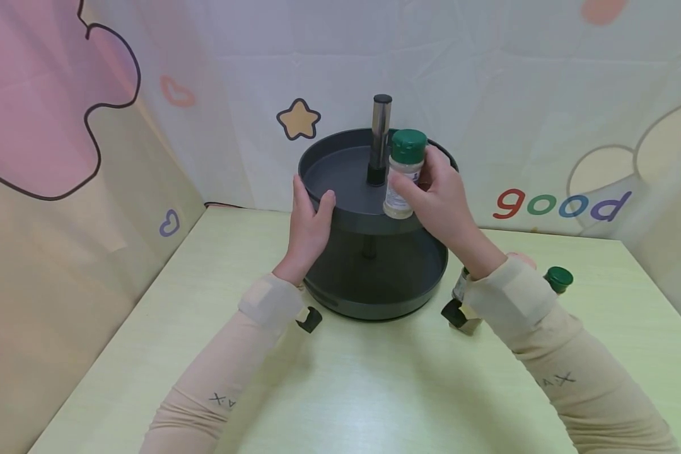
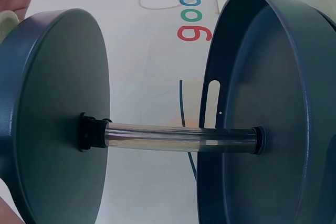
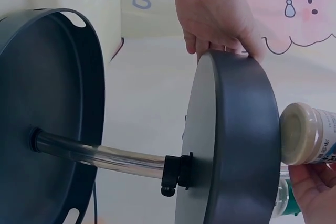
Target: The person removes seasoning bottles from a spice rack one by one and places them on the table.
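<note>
A dark grey two-tier round tray [image 1: 349,217] stands on the table, its tiers joined by a metal post [image 2: 152,136]. My left hand [image 1: 311,224] grips the upper tier's wall at the left, thumb near the rim; the right wrist view shows its fingers [image 3: 210,45] over the wall's edge. My right hand [image 1: 439,195] holds a spice jar [image 1: 399,195] with a green lid and pale contents, slightly tilted, overlapping the upper tier's front rim. In the right wrist view the jar's base is close by the rim. Another green-lidded jar [image 3: 286,200] shows partly beyond that hand.
On the table at the right, a green-lidded jar [image 1: 558,279] and another jar [image 1: 459,285] are partly hidden by my right forearm. The post's upper part [image 1: 381,126] rises above the top tier. A printed cloth [image 1: 232,126] hangs behind the table.
</note>
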A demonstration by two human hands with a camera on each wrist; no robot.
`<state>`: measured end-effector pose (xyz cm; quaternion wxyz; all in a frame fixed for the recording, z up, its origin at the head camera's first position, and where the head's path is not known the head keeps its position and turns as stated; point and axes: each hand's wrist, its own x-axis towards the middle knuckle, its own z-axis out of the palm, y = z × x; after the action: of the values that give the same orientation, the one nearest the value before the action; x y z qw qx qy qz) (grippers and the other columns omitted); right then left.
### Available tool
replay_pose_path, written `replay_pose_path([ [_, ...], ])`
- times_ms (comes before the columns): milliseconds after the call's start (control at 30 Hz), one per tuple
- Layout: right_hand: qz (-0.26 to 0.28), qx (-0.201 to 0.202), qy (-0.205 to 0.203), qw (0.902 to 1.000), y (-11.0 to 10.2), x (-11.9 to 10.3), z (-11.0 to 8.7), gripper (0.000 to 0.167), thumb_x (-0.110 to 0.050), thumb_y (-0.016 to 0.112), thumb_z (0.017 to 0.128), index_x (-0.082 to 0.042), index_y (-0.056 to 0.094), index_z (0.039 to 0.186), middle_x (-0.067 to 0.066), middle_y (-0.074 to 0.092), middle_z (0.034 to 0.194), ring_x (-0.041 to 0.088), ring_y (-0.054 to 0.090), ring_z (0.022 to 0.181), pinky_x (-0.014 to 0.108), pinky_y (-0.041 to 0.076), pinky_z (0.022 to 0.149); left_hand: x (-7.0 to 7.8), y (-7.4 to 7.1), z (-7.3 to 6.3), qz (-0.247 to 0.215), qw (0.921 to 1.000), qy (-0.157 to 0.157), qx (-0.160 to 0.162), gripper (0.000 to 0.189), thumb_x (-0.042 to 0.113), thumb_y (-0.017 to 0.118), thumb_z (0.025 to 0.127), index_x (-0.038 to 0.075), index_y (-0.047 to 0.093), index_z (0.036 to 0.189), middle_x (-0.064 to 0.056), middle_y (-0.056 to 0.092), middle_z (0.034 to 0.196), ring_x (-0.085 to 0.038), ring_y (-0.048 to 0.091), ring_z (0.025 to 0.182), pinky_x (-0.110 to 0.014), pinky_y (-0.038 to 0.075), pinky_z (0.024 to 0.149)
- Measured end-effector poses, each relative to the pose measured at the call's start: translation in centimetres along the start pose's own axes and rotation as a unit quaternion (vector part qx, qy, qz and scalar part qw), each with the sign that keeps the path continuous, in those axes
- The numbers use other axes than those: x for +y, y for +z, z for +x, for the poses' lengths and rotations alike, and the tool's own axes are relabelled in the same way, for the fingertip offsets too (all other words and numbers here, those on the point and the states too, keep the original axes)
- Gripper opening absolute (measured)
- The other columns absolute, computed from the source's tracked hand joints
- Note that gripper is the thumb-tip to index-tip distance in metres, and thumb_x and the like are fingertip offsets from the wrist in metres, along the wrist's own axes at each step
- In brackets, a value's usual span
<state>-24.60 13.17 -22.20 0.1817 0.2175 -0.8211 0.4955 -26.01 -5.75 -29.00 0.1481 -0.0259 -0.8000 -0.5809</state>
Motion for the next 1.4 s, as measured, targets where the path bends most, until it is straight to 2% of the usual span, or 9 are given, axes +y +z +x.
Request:
replay_pose_path([
  [233,0.012,0.003,-0.008,0.9999,-0.7,-0.4,-1.0,0.039,-0.02,0.052,0.085,-0.001,0.043,0.118,0.012,0.056,0.104,0.015,0.052,0.081,0.034,0.047,0.082,0.0,0.1,0.0,0.004,1.0,-0.001,0.003,0.075,0.04,0.038,0.089,0.014,-0.006,0.143,-0.001,-0.002,0.15,-0.014,0.003,0.137,-0.039,0.011,0.111],
  [400,0.022,-0.005,-0.001,0.9997,-1.2,-0.4,-1.5,0.038,-0.018,0.051,0.086,-0.001,0.043,0.119,0.013,0.055,0.103,0.015,0.05,0.079,0.026,0.045,0.076,0.1,0.0,-0.1,0.003,1.0,-0.006,0.002,0.075,0.04,0.038,0.089,0.014,-0.007,0.143,0.002,-0.003,0.15,-0.013,0.003,0.137,-0.038,0.01,0.111],
  [600,0.032,-0.016,0.01,0.9993,-1.7,-0.1,-2.3,0.04,-0.018,0.05,0.087,-0.002,0.042,0.122,0.013,0.055,0.11,0.013,0.05,0.083,0.024,0.044,0.078,0.1,0.0,-0.1,0.004,1.0,-0.003,0.002,0.075,0.04,0.038,0.089,0.013,-0.007,0.143,0.002,-0.003,0.15,-0.013,0.002,0.137,-0.037,0.01,0.111],
  [700,0.03,-0.016,0.017,0.9993,-2.0,0.1,-2.8,0.04,-0.02,0.05,0.087,-0.003,0.042,0.122,0.009,0.055,0.108,0.013,0.05,0.084,0.024,0.043,0.078,0.0,0.0,-0.1,0.002,1.0,0.001,0.003,0.075,0.04,0.038,0.089,0.013,-0.007,0.143,0.002,-0.003,0.15,-0.012,0.002,0.137,-0.037,0.01,0.111],
  [900,0.022,-0.013,0.018,0.9995,-2.7,0.5,-3.9,0.035,-0.018,0.05,0.087,-0.002,0.046,0.118,-0.004,0.052,0.096,0.012,0.047,0.077,0.021,0.041,0.068,0.0,0.1,0.0,0.001,1.0,0.001,0.003,0.075,0.04,0.038,0.089,0.014,-0.007,0.143,0.002,-0.003,0.15,-0.013,0.003,0.137,-0.037,0.01,0.111],
  [1033,0.006,-0.016,0.03,0.9994,-3.2,0.8,-4.7,0.036,-0.018,0.051,0.087,-0.002,0.045,0.119,-0.006,0.051,0.098,0.011,0.048,0.078,0.019,0.042,0.069,0.1,0.0,-0.1,0.001,1.0,-0.001,0.002,0.075,0.04,0.039,0.089,0.014,-0.007,0.143,0.002,-0.003,0.15,-0.013,0.002,0.137,-0.037,0.01,0.111],
  [1267,-0.02,-0.022,0.057,0.998,-4.1,1.3,-5.9,0.038,-0.02,0.053,0.087,-0.003,0.044,0.12,-0.003,0.052,0.102,0.006,0.05,0.082,0.018,0.043,0.074,0.2,0.0,-0.1,0.003,1.0,0.0,0.001,0.075,0.04,0.039,0.089,0.013,-0.007,0.142,0.002,-0.003,0.15,-0.013,0.002,0.137,-0.037,0.01,0.111],
  [1400,-0.035,-0.026,0.067,0.9968,-4.5,1.7,-6.4,0.04,-0.02,0.055,0.086,-0.005,0.044,0.121,0.007,0.055,0.107,0.003,0.052,0.083,0.017,0.043,0.074,0.2,0.0,-0.2,0.006,1.0,-0.006,0.001,0.075,0.04,0.039,0.089,0.014,-0.007,0.143,0.001,-0.003,0.15,-0.014,0.002,0.138,-0.038,0.01,0.111],
])
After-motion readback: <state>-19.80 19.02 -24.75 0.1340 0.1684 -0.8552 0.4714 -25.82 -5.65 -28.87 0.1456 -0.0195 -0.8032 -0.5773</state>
